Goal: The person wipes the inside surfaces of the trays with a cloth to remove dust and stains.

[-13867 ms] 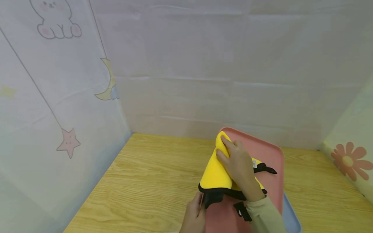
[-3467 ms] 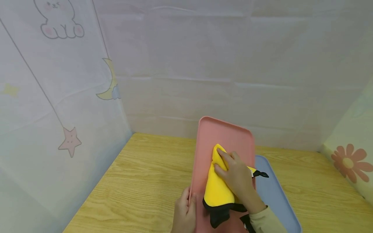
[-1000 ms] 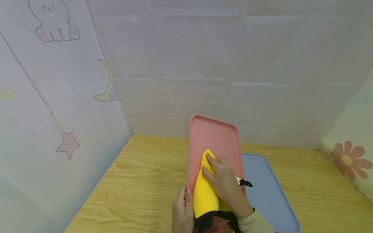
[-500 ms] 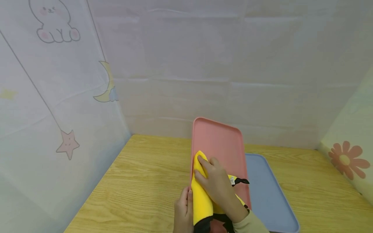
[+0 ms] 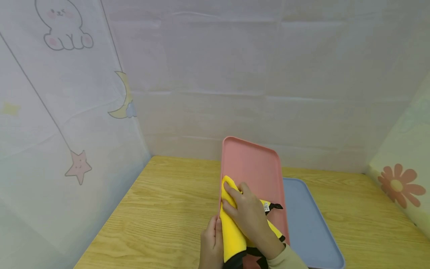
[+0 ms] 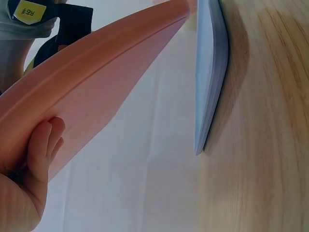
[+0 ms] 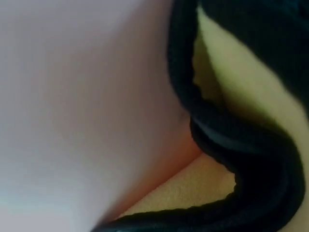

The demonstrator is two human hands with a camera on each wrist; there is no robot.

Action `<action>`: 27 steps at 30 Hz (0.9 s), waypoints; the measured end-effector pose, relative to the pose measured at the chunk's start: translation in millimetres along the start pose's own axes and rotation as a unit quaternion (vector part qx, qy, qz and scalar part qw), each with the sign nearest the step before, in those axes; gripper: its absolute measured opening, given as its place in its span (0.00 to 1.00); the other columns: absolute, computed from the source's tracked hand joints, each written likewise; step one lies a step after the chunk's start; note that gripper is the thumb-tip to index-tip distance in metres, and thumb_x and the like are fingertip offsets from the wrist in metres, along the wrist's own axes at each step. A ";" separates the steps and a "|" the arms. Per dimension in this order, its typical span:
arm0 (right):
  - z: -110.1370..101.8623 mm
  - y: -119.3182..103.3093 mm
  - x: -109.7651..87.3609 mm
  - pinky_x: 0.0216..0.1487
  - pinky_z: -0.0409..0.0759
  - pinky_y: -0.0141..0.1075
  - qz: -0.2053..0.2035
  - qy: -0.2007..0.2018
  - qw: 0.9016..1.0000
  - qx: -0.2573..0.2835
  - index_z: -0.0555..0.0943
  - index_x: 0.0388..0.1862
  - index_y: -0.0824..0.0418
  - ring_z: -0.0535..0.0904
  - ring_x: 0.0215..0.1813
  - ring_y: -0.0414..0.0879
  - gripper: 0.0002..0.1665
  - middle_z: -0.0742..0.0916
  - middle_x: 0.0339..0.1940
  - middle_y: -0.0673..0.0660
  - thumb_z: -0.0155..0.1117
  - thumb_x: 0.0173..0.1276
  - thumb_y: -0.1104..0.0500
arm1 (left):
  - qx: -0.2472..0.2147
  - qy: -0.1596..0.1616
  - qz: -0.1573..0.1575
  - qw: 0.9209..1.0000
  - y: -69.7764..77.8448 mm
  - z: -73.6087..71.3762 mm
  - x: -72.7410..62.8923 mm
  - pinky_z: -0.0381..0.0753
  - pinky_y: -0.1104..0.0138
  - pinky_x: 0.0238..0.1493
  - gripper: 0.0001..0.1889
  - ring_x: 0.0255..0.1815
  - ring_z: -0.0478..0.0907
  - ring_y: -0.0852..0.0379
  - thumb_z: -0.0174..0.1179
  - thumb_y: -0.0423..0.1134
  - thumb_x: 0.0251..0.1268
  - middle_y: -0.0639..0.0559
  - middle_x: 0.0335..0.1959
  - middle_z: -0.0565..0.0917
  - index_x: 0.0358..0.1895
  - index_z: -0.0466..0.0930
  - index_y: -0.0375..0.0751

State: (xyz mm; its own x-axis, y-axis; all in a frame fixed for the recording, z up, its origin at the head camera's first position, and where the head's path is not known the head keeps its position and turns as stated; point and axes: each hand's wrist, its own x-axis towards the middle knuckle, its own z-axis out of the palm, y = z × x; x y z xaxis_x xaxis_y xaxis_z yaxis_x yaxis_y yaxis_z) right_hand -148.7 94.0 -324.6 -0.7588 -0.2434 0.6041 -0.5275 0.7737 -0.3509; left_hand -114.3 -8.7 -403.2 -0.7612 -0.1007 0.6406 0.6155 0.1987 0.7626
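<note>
My left hand [image 5: 211,241] grips the left rim of a pink tray [image 5: 252,160], thumb above and fingers underneath. The left wrist view shows those fingers [image 6: 46,142] against the tray's underside; the tray is raised and tilted. My right hand [image 5: 248,213] holds a bunched yellow cleaning cloth [image 5: 231,239] with black edging against the tray's inner face, along the left rim. A white label [image 5: 266,206] shows on the cloth near a black corner. In the right wrist view, folds of the cloth [image 7: 193,188] fill the right side, close up and blurred.
A blue tray [image 5: 309,224] lies on the wooden table [image 5: 161,213], right of and below the pink tray. A pale printed backdrop [image 5: 201,74] stands behind the table and along both sides.
Over the last second my right hand has slid the cloth leftwards to the pink tray's left rim. The pink tray moved left earlier, uncovering more of the blue one. My left hand keeps its grip.
</note>
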 end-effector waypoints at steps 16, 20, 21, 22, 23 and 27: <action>0.8 23.2 -12.7 0.12 0.57 0.27 -0.007 -0.038 0.997 -0.073 0.81 0.47 0.54 0.54 0.12 0.37 0.22 0.72 0.30 0.55 0.68 0.49 0.60 | 0.025 0.036 -0.070 0.997 4.5 -7.5 2.7 0.66 0.73 0.14 0.11 0.14 0.60 0.71 0.38 0.27 0.69 0.61 0.14 0.64 0.34 0.73 0.32; -0.5 34.6 -15.7 0.12 0.56 0.27 0.015 -0.044 0.995 -0.090 0.81 0.48 0.54 0.54 0.12 0.37 0.23 0.72 0.29 0.54 0.67 0.49 0.60 | 0.026 0.050 -0.056 0.997 4.5 -10.7 4.8 0.70 0.71 0.16 0.11 0.16 0.67 0.68 0.39 0.25 0.68 0.56 0.16 0.70 0.38 0.73 0.27; -1.0 37.5 -15.9 0.12 0.56 0.28 0.022 -0.047 0.994 -0.093 0.81 0.48 0.54 0.54 0.11 0.38 0.23 0.71 0.28 0.54 0.66 0.49 0.60 | 0.028 0.055 -0.048 0.997 4.4 -11.5 5.2 0.71 0.71 0.17 0.11 0.18 0.69 0.66 0.39 0.24 0.68 0.54 0.17 0.72 0.40 0.73 0.26; -1.5 40.3 -16.0 0.11 0.56 0.28 0.027 -0.048 0.994 -0.096 0.81 0.48 0.54 0.54 0.11 0.38 0.23 0.71 0.28 0.54 0.66 0.49 0.60 | 0.027 0.057 -0.040 0.997 4.1 -12.0 5.6 0.72 0.70 0.18 0.11 0.19 0.70 0.65 0.39 0.23 0.67 0.52 0.18 0.74 0.40 0.73 0.26; -1.9 42.8 -16.1 0.11 0.56 0.29 0.032 -0.050 0.993 -0.098 0.81 0.48 0.54 0.54 0.11 0.39 0.23 0.71 0.28 0.54 0.66 0.50 0.61 | 0.025 0.058 -0.034 0.997 4.1 -12.6 5.9 0.71 0.71 0.17 0.10 0.18 0.70 0.65 0.39 0.23 0.67 0.51 0.18 0.74 0.40 0.73 0.25; -2.8 51.7 -16.1 0.11 0.56 0.30 0.046 -0.057 0.992 -0.105 0.80 0.49 0.56 0.54 0.11 0.40 0.23 0.72 0.30 0.56 0.65 0.50 0.62 | 0.023 0.070 -0.006 0.997 2.4 -14.0 6.7 0.72 0.72 0.17 0.10 0.18 0.72 0.63 0.40 0.20 0.64 0.48 0.18 0.76 0.40 0.73 0.25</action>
State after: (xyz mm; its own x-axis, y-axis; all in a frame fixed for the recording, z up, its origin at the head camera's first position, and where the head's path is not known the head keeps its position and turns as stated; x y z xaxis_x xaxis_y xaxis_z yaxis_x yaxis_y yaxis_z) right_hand -162.6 139.5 -350.5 -0.8444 -0.2208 0.4880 -0.3715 0.8978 -0.2365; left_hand -115.1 -22.6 -395.8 -0.7310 -0.2378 0.6396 0.5935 0.2409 0.7679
